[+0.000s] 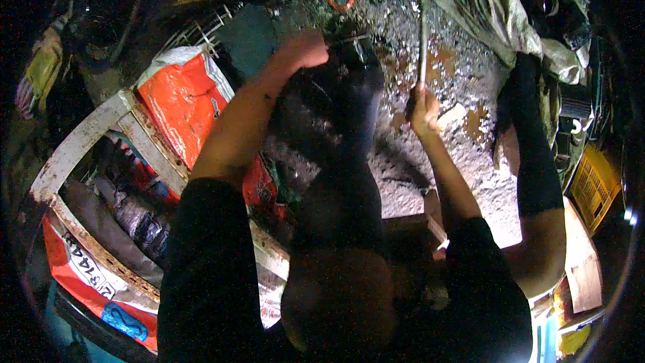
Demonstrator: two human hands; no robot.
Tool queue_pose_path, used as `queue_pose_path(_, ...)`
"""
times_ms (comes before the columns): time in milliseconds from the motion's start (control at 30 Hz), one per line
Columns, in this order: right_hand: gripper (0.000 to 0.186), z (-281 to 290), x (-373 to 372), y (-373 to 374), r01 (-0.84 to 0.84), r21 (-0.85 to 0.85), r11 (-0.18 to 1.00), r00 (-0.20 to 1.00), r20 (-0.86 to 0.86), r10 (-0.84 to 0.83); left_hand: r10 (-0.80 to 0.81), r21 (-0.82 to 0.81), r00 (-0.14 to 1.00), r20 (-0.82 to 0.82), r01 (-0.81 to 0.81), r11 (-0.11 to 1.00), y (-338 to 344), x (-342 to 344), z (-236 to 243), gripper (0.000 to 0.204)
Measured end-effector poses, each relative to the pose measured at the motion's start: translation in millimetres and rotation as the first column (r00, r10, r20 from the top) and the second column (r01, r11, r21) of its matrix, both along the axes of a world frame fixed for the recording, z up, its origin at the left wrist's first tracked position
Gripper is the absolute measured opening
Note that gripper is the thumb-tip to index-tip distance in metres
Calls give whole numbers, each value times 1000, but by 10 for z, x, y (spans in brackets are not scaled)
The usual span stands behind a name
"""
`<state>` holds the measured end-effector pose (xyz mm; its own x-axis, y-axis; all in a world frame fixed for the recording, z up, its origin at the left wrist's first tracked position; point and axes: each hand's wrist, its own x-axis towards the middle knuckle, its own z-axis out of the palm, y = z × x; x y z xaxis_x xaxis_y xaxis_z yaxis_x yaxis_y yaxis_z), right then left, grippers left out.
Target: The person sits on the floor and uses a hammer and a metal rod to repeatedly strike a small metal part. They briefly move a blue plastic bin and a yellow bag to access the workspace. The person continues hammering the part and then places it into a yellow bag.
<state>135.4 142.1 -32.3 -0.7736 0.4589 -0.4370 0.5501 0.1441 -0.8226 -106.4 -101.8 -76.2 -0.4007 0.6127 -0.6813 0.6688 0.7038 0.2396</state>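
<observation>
My right hand (424, 113) is closed around the lower end of a long, thin, pale rod (422, 27), which points away from me over the wet, dark ground. Further off and to the left, my left hand (311, 49) makes a fist beside a dark, blocky object (363, 54) with a short metal bar across its top. Shadow hides whatever the left fingers may hold. A small orange ring (341, 0) lies on the ground beyond both hands.
At left stands a rusty white metal frame (67, 154) by a red-orange plastic sack (176, 94) and a wire rack (195, 32). A pale cloth sack (480, 10) lies far right. A yellow plastic crate (594, 188) and a wooden board (582, 262) are at right.
</observation>
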Motion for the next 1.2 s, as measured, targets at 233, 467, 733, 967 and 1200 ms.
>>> queue_pose_path(233,43,-27,-99,-30,-236,46,971,966,-100,239,147,-125,989,13,-144,982,286,-43,359,33)
queue_pose_path(467,53,-188,-233,247,-82,267,960,996,1,85,226,-56,969,-99,-232,971,298,159,565,33)
queue_pose_path(733,51,65,-337,331,-88,82,993,983,169,74,246,-56,969,37,-243,968,333,242,949,32)
queue_pose_path(967,48,-61,-244,265,-82,46,996,986,151,74,128,-36,988,81,-126,991,701,59,1485,37)
queue_pose_path(1200,53,169,-294,281,74,-25,997,976,205,-68,321,58,902,288,-350,935,862,-565,846,67)
